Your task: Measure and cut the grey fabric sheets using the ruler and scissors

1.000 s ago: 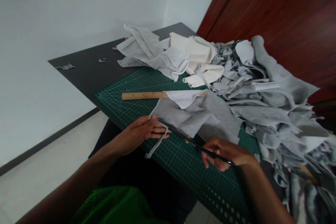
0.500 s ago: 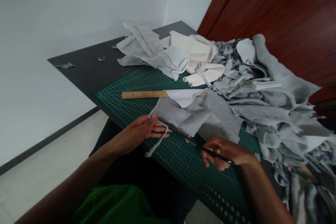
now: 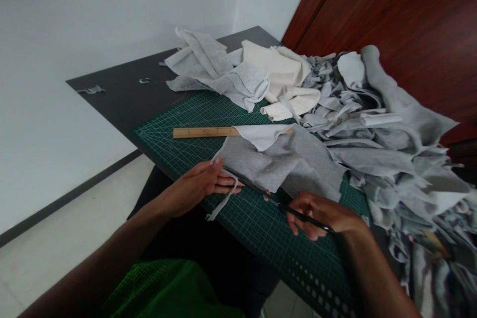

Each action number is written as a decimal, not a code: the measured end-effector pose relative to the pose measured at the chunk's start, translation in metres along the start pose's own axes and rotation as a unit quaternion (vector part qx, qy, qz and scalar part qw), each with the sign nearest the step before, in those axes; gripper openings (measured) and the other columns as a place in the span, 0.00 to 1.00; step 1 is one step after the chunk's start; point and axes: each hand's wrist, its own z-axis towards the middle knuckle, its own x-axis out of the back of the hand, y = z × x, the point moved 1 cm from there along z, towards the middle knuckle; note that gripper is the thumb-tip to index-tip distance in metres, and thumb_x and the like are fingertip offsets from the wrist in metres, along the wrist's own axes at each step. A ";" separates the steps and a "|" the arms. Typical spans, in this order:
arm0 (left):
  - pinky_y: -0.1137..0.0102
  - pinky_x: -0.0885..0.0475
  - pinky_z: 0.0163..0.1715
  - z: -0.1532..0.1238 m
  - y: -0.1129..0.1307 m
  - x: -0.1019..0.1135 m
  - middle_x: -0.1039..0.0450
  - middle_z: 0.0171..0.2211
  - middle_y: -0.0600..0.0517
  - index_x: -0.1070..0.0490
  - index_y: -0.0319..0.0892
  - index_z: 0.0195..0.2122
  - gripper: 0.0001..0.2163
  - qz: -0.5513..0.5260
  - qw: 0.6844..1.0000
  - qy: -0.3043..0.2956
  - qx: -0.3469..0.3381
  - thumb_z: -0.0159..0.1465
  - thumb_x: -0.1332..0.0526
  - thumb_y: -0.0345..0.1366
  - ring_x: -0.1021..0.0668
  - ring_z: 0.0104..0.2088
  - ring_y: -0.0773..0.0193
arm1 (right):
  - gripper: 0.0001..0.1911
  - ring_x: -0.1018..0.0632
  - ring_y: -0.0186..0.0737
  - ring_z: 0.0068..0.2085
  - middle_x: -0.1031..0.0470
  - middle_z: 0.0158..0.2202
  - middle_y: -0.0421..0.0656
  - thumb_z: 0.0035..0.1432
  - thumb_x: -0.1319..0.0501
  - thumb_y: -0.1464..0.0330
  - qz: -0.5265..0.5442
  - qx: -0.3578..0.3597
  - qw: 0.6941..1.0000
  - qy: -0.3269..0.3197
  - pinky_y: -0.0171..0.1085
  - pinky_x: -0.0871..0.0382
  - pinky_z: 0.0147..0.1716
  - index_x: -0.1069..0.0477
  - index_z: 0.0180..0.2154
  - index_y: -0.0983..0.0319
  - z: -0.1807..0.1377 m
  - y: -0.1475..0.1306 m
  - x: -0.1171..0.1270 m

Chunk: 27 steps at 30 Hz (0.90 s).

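Observation:
A piece of grey fabric point(image 3: 257, 164) lies rumpled over the green cutting mat point(image 3: 257, 233), its far corner folded back to a paler side. My left hand point(image 3: 206, 179) pinches the near left edge of the fabric between thumb and fingers, the other fingers stretched beneath. Black-handled scissors point(image 3: 274, 201) are gripped in my right hand point(image 3: 315, 213). Their blades run along the fabric's near edge towards my left fingers. From that edge a thin cut strip point(image 3: 226, 203) hangs down over the mat. Under the folded corner lies a wooden ruler point(image 3: 203, 132), partly covered.
A big heap of grey fabric scraps point(image 3: 387, 159) spreads along the right side. Pale grey cloth point(image 3: 219, 74) and cream cloth point(image 3: 274, 62) lie behind the ruler. Small scraps point(image 3: 93, 90) rest on the dark table point(image 3: 119, 89). A wall and a reddish wooden door point(image 3: 406, 35) border it.
Almost nothing differs. The whole view has shifted very slightly, while both hands, the scissors and the fabric keep the same positions relative to each other.

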 end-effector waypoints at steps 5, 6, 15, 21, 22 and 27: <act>0.42 0.26 0.61 0.001 -0.002 0.001 0.17 0.37 0.42 0.28 0.37 0.36 0.22 0.003 1.000 0.003 -0.002 0.66 0.30 0.54 0.13 0.45 0.42 | 0.30 0.34 0.28 0.18 0.30 0.18 0.37 0.57 0.34 0.43 -0.005 0.013 1.000 0.000 0.26 0.46 0.14 0.22 0.32 0.66 -0.001 0.001 0.001; 0.43 0.26 0.60 0.001 -0.002 0.001 0.17 0.37 0.42 0.28 0.37 0.36 0.21 0.004 1.000 0.003 -0.002 0.67 0.31 0.54 0.13 0.44 0.43 | 0.30 0.33 0.28 0.18 0.30 0.18 0.37 0.57 0.34 0.43 -0.007 0.012 1.000 -0.002 0.26 0.46 0.14 0.22 0.32 0.66 -0.001 0.001 0.001; 0.43 0.25 0.60 0.001 0.000 0.000 0.17 0.36 0.44 0.28 0.37 0.36 0.19 -0.009 1.000 -0.002 -0.001 0.68 0.31 0.51 0.13 0.43 0.45 | 0.24 0.29 0.30 0.22 0.28 0.20 0.38 0.57 0.31 0.49 -0.023 0.031 0.999 -0.009 0.27 0.40 0.18 0.23 0.31 0.65 -0.001 -0.001 0.001; 0.42 0.25 0.60 0.002 0.001 -0.002 0.18 0.35 0.44 0.29 0.37 0.36 0.18 -0.015 1.000 -0.008 -0.004 0.69 0.32 0.49 0.13 0.43 0.45 | 0.26 0.33 0.27 0.17 0.29 0.18 0.37 0.58 0.32 0.47 -0.008 -0.003 1.000 -0.004 0.26 0.43 0.15 0.22 0.31 0.66 -0.001 -0.001 0.000; 0.43 0.25 0.60 0.002 0.001 -0.003 0.18 0.35 0.44 0.29 0.37 0.36 0.18 -0.019 1.000 -0.010 -0.006 0.69 0.32 0.49 0.13 0.43 0.45 | 0.26 0.34 0.27 0.17 0.29 0.18 0.37 0.58 0.32 0.47 -0.001 -0.007 1.000 -0.004 0.26 0.44 0.14 0.22 0.31 0.66 0.000 -0.001 0.000; 0.43 0.24 0.59 0.002 0.002 -0.004 0.18 0.35 0.44 0.28 0.37 0.35 0.18 -0.027 0.999 -0.020 -0.011 0.69 0.31 0.48 0.13 0.43 0.46 | 0.24 0.34 0.26 0.16 0.29 0.18 0.36 0.57 0.30 0.50 0.006 -0.014 1.000 -0.003 0.25 0.43 0.13 0.23 0.31 0.66 0.000 -0.001 -0.001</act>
